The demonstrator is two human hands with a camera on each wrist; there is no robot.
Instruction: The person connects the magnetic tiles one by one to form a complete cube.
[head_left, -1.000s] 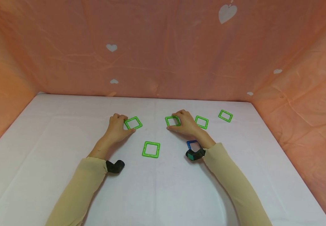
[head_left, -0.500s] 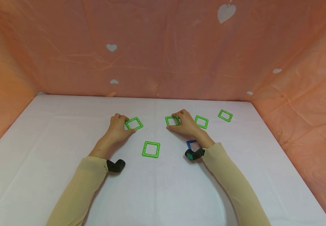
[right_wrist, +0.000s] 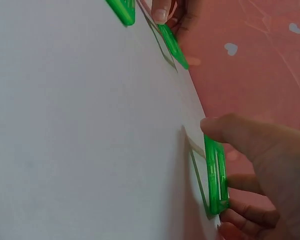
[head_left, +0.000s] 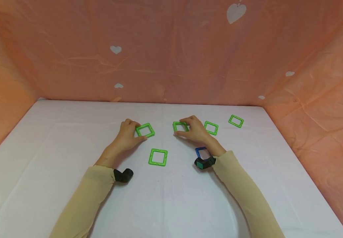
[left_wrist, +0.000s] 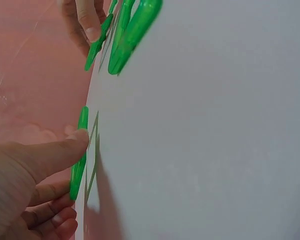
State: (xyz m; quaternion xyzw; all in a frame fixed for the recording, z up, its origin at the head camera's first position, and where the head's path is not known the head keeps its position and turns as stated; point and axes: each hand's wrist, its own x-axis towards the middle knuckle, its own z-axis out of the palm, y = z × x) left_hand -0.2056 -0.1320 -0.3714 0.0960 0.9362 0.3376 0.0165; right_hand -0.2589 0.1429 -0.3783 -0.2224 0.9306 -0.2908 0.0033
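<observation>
Head view: the left hand (head_left: 127, 135) pinches the left green frame (head_left: 151, 129) between thumb and fingers, beyond and slightly left of the front green frame (head_left: 158, 150), which lies on the tabletop (head_left: 171, 205). The right hand (head_left: 194, 130) pinches the right green frame (head_left: 174, 127), beyond and right of the front green frame. Only here appear the blue frame (head_left: 197, 153), right of the front green frame and partly covered by the right wrist camera (head_left: 205, 163), and, farther right and beyond, the middle green frame (head_left: 211, 123) and far green frame (head_left: 237, 117). Wrist views: both held frames appear nearly edge-on and raised, their shadows falling on the tabletop. At each upper border the opposite hand is cropped, as is a green piece (left_wrist: 135, 37) whose identity cannot be told.
</observation>
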